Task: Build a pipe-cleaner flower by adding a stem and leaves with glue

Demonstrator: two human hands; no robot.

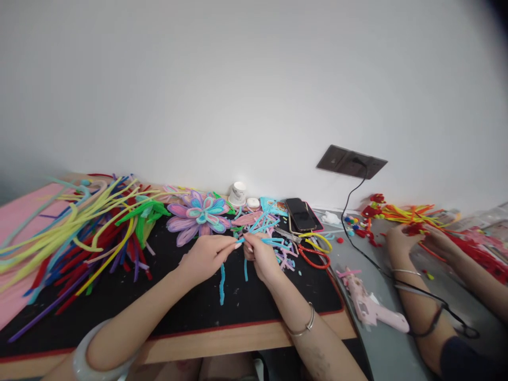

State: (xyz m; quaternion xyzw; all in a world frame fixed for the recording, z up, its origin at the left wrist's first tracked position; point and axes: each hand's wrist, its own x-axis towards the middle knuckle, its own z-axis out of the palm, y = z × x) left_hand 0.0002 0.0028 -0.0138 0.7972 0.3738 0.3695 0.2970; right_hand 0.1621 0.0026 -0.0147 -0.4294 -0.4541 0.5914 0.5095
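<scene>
Between my two hands, over the black mat (178,312), is a light blue pipe cleaner (222,286), one end of which hangs down. My left hand (208,255) pinches it with thumb and forefinger. Close beside it, the fingertips of my right hand (262,257) are pressed together on the same blue pipe cleaner. The fingers partly hide where they grip. Just beyond the hands lies a purple, pink and blue pipe cleaner flower (198,216). Short blue and pink pipe cleaner pieces (273,225) are heaped behind my right hand.
Long coloured pipe cleaners (103,227) pile up at left. Red-handled scissors (313,256), a phone (300,214) and a paper cup (237,193) stand or lie behind. A pink glue gun (369,304) and black cord (349,238) are at right, near another person's hands (416,241) holding something red.
</scene>
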